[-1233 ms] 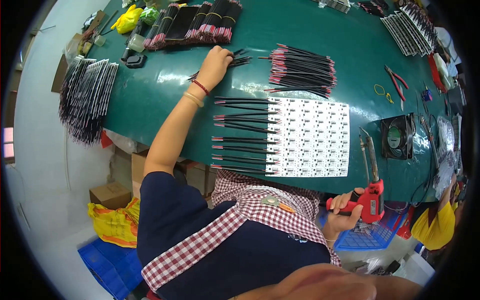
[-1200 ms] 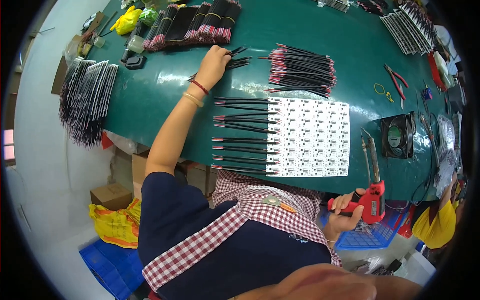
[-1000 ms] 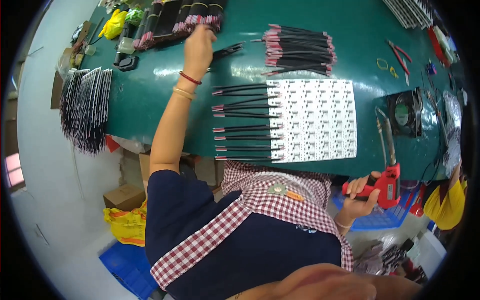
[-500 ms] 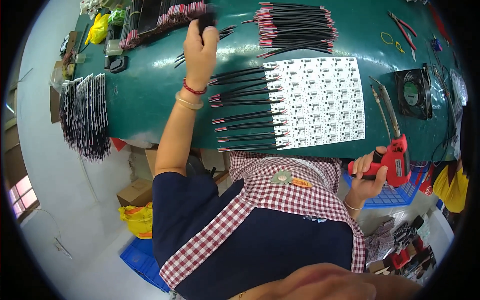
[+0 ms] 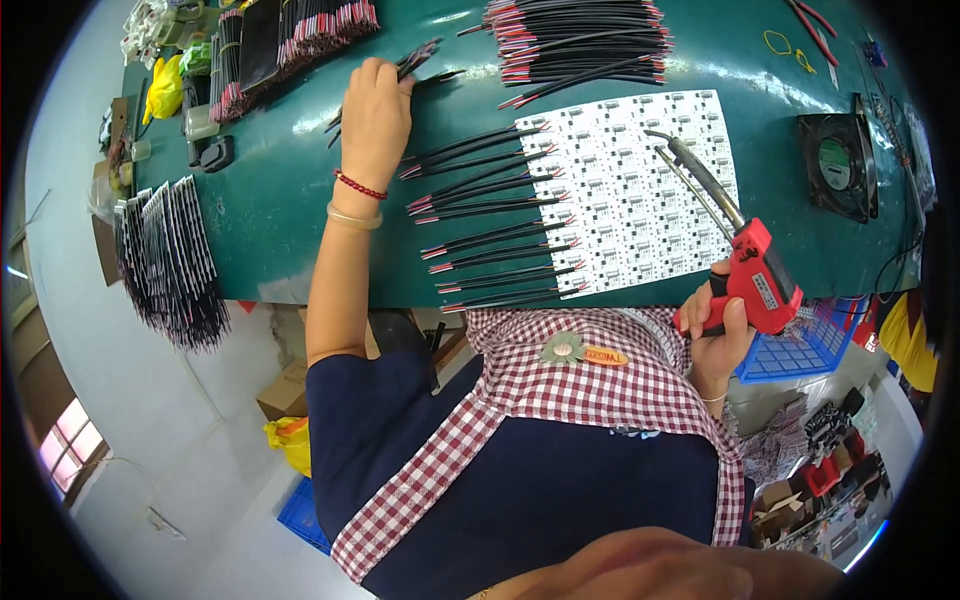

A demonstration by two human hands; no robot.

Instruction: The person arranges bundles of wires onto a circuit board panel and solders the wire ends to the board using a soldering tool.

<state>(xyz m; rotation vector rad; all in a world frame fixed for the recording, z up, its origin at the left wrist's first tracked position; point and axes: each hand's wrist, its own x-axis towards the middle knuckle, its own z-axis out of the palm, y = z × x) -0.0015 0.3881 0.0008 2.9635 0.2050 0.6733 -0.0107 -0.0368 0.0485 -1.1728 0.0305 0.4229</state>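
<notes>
Board [image 5: 625,225] lies by the worktop's [image 5: 270,200] near edge. Your right hand [image 5: 722,335] grips a soldering gun [image 5: 757,280], tip above it; your left hand [image 5: 375,115] curls at wires [image 5: 420,58], whether gripping, I cannot tell.

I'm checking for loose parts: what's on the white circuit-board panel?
Black cables overlap the panel along its left edge. The red soldering gun blocks a strip toward its right; anything there is hidden.

The circuit-board sheet [image 5: 612,200] lies left of the fan [image 5: 838,165].
</notes>
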